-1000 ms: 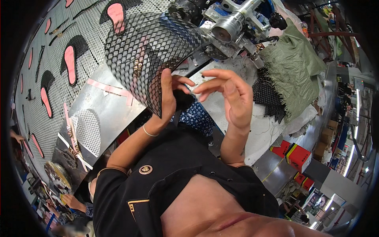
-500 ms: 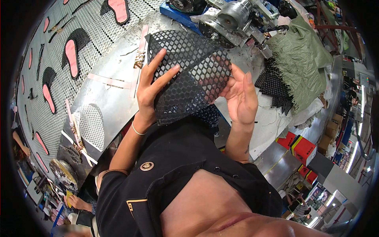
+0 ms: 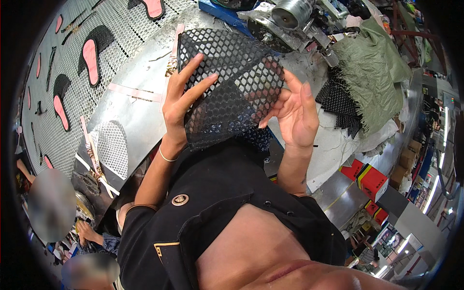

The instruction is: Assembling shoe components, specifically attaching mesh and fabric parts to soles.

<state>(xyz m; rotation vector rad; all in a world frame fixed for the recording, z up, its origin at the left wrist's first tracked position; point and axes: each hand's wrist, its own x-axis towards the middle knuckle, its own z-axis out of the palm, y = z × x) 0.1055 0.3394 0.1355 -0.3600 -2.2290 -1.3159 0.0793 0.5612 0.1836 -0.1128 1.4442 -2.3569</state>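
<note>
Before my chest I hold up a piece of black mesh [image 3: 220, 60] with large holes and a rounded outline; darker strips cross it where layers overlap. My left hand [image 3: 175, 108] grips its left side. Two of its fingers lie spread on top of the mesh, and the thumb is hidden underneath. At the right edge, my right hand [image 3: 302, 118] holds the mesh with its fingers curled at and behind it, partly showing through the holes. The right thumb stands up, apart from the mesh.
A sewing machine [image 3: 292, 14] stands at the far side. Green woven cloth [image 3: 372, 72] covers part of a black mesh stack [image 3: 338, 96] at right. Left lie a white mesh piece [image 3: 113, 150] and a perforated conveyor [image 3: 121, 43] carrying pink insoles [image 3: 90, 60]. Co-workers' hands [image 3: 87, 232] show lower left.
The black mesh has shifted slightly up and left, with my left hand along with it. My right fingers have moved a little at the mesh edge. The insoles have shifted in view.
</note>
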